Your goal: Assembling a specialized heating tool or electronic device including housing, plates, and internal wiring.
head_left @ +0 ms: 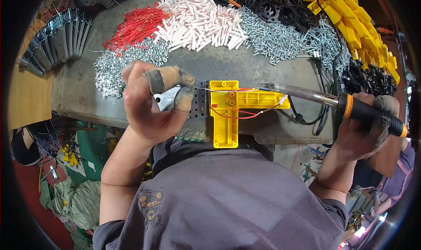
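Note:
A yellow T-shaped plastic housing [225, 131] lies open side up at the table's front edge, with thin red wires [237, 117] inside it. My left hand [153, 103], its thumb and forefinger wrapped in tape, pinches a thin silvery wire [215, 90]. That wire runs right across the housing's top toward a red and blue wire end. In my right hand [364, 127], also taped, is a soldering iron [311, 95] with a black and orange handle. Its tip is over the housing's right arm, close to the wire end; whether they touch I cannot tell. A perforated metal plate [200, 104] sits beside the housing.
Behind lie piles of nuts [109, 74], red wires [136, 26], white sleeves [201, 24] and screws [274, 35]. Black rings [267, 6] and yellow housings [351, 19] fill the back right. A black cable [323, 74] trails at right. Grey metal plates [61, 37] stand at left.

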`<state>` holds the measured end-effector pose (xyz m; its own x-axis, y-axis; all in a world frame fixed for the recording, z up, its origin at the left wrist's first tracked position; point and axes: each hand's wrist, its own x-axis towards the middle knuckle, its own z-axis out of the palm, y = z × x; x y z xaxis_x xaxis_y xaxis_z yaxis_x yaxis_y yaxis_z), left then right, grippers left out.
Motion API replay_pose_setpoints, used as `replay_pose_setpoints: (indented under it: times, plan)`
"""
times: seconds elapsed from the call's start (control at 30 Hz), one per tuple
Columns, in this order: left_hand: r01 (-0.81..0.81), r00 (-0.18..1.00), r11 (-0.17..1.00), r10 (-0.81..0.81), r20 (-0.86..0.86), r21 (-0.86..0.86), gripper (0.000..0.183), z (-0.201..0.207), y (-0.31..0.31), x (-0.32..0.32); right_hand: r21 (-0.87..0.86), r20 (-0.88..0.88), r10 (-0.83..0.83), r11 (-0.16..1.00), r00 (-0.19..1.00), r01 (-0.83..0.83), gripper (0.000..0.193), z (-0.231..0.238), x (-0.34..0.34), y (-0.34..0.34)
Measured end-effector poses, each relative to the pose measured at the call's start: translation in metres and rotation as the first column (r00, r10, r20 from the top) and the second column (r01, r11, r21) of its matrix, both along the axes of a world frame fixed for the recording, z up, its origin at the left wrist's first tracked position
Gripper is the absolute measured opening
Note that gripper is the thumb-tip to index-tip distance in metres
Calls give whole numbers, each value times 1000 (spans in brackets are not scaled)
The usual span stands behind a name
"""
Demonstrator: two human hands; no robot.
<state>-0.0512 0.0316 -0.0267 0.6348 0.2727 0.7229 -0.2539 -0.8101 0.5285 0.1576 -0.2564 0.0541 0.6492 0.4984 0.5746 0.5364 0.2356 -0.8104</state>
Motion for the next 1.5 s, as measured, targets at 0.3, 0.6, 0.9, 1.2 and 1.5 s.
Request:
replay_pose_setpoints:
  times: [0.3,0.6,0.9,1.2,1.5]
  plan:
    - [-25,999,999,26,20,-48,34,-1,-3,3,-75,97,-130,988,987,137,39,-2,-14,5]
    - [-12,1000,1000,12,-3,-21,35,-2,0,1,-65,-16,-105,992,994,104,44,3,-17,1]
    - [-20,999,1000,20,-48,3,30,5,-3,1,-79,12,-118,990,993,118,42,3,-20,3]
    - [-7,998,1000,8,-69,14,25,11,-7,0,57,-85,-170,983,982,175,41,-1,-26,6]
    - [60,985,991,-39,-167,123,23,24,-14,-3,-53,33,24,998,999,-22,31,13,-34,-1]
